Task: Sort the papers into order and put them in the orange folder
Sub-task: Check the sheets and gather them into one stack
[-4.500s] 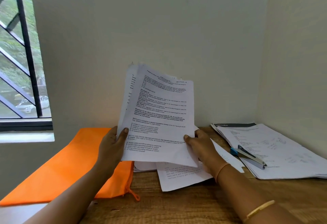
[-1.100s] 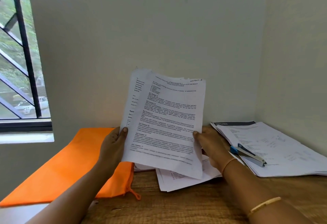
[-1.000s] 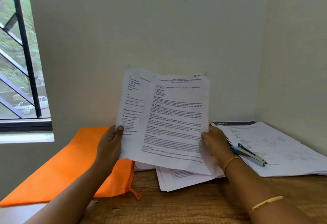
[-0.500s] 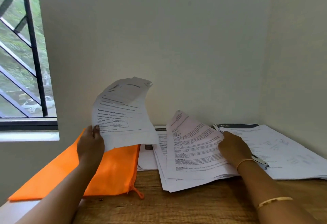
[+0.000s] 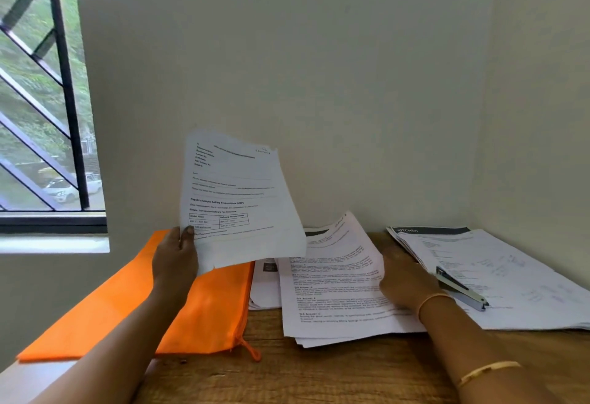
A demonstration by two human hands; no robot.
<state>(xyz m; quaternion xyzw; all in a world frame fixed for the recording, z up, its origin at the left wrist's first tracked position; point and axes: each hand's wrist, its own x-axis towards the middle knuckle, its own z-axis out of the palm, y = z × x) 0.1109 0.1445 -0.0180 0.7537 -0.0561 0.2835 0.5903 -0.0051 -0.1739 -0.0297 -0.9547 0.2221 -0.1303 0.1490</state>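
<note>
My left hand (image 5: 174,256) pinches a sheaf (image 5: 236,199) above the orange folder (image 5: 204,314); my right hand (image 5: 405,276) lies flat on the pile (image 5: 332,292) right of it.

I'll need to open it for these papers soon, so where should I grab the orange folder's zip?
Probably pinch the pull tab dangling off the orange folder's near right corner. Come from the right with the right hand: the zip runs along that edge towards the wall, and the left hand holds sheets.

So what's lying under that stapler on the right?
The stapler rests on a stack of printed papers; a dark-headed sheet marked KITCHEN peeks out at the back. The table beneath them is covered.
</note>
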